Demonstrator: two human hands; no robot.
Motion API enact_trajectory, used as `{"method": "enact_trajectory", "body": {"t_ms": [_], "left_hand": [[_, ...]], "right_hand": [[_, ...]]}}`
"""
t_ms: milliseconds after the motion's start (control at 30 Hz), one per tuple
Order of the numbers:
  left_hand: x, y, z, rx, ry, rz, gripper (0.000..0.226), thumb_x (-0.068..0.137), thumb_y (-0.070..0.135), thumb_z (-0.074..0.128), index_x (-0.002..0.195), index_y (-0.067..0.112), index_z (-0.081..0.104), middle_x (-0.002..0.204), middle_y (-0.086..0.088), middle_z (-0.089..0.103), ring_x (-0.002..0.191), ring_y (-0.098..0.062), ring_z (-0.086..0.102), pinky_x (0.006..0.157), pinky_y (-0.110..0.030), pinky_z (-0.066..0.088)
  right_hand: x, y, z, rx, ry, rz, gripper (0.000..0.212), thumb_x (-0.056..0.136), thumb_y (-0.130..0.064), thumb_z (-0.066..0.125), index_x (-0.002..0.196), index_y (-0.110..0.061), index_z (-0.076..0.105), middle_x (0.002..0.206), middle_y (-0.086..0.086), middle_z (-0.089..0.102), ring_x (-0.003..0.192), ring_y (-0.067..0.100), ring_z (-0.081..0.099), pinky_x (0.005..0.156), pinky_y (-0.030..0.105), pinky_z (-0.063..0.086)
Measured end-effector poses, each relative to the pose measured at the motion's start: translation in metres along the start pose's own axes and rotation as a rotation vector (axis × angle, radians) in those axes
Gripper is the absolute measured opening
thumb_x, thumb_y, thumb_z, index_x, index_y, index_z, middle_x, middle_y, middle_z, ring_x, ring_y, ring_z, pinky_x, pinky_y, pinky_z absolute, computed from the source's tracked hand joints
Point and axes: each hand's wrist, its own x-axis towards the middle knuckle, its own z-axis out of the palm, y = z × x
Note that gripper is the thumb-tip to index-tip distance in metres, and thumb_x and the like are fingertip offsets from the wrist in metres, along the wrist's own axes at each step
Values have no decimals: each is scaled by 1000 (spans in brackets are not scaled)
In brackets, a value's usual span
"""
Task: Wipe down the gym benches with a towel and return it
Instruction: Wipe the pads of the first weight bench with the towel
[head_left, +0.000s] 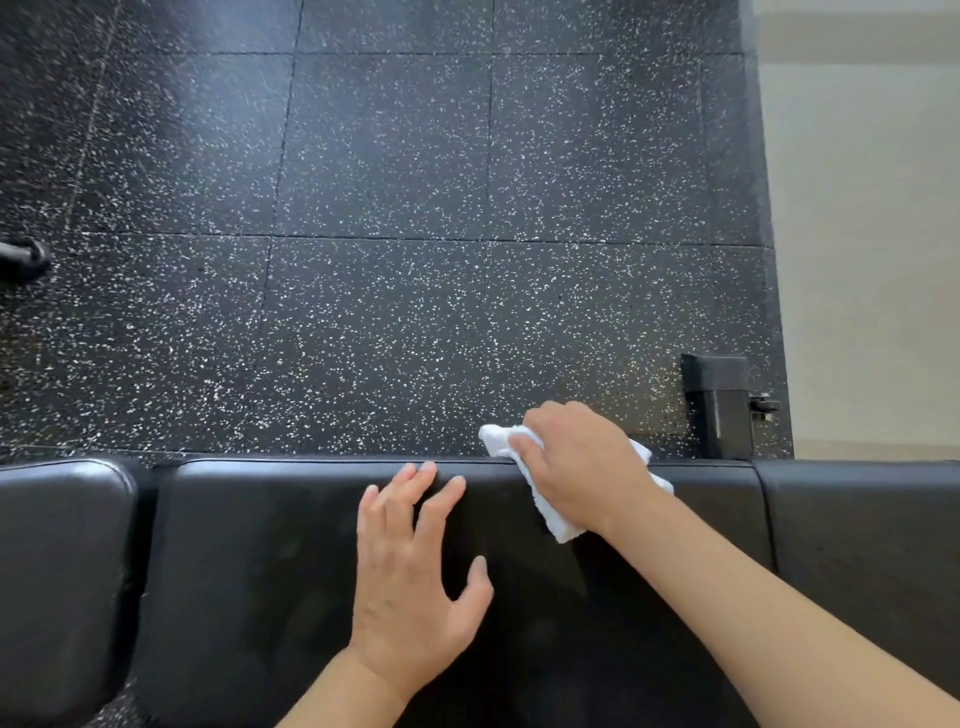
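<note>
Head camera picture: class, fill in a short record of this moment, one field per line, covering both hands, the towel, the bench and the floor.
left hand: the left hand lies flat, fingers spread, on the bench, holding nothing
right hand: the right hand grips the towel
towel: the white towel, bunched, pressed at the far edge of the pad
bench: the black padded bench, with separate pads to either side
floor: the speckled black rubber floor
bench support: a black metal post beyond the far edge, on the right
</note>
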Motion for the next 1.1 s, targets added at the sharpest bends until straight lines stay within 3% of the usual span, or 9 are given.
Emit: {"method": "enact_trajectory", "body": {"t_ms": [100, 200, 333, 500, 700, 900, 1100], "left_hand": [[-2, -34, -25, -12, -103, 152, 66, 86, 36, 69, 149, 23, 53, 160, 0, 41, 154, -22, 34, 127, -45, 27], [-5, -81, -51, 6, -75, 161, 52, 91, 28, 65, 141, 16, 60, 152, -6, 48, 145, -28, 43, 125, -41, 32], [-21, -144, -87, 89, -57, 169, 49, 92, 28, 63, 140, 17, 63, 150, -8, 52, 142, -34, 48, 123, -52, 34], [-44, -213, -128, 137, -48, 92, 50, 93, 35, 63, 141, 21, 62, 151, -6, 51, 143, -32, 47, 120, -60, 33], [-62, -253, -153, 65, -63, 75, 48, 95, 33, 60, 139, 14, 60, 146, -7, 52, 136, -28, 49, 121, -40, 37], [-50, -242, -164, 23, -61, 116, 34, 91, 23, 62, 123, 11, 68, 141, -9, 57, 131, -32, 53, 115, -45, 43], [-24, -196, -151, 42, -123, 301, 33, 93, 20, 65, 124, 12, 68, 143, -9, 57, 132, -31, 54, 114, -47, 43]], "right_hand": [[9, -34, 13, -21, 42, 5, 33, 105, -42, 39, 80, -21, 45, 82, -4, 47, 84, 23, 47, 71, 40, 38], [21, -75, 27, -54, 68, 18, 34, 105, -41, 41, 79, -20, 46, 81, -5, 45, 83, 23, 47, 68, 37, 30], [44, -144, 53, -70, 105, -5, 34, 105, -42, 40, 79, -20, 45, 81, -5, 44, 81, 23, 43, 68, 37, 25], [78, -245, 91, -50, 130, -50, 32, 105, -41, 40, 80, -21, 44, 82, -3, 47, 81, 23, 43, 70, 37, 29], [102, -325, 119, -123, 177, -152, 30, 106, -38, 39, 87, -19, 54, 89, 2, 55, 86, 27, 51, 74, 40, 36], [83, -326, 122, -116, 327, -258, 26, 100, -38, 54, 92, -14, 61, 93, 6, 60, 85, 30, 51, 71, 43, 44], [32, -228, 101, -66, 555, -183, 32, 101, -33, 47, 90, -7, 61, 89, 12, 59, 79, 33, 51, 69, 48, 47]]}}
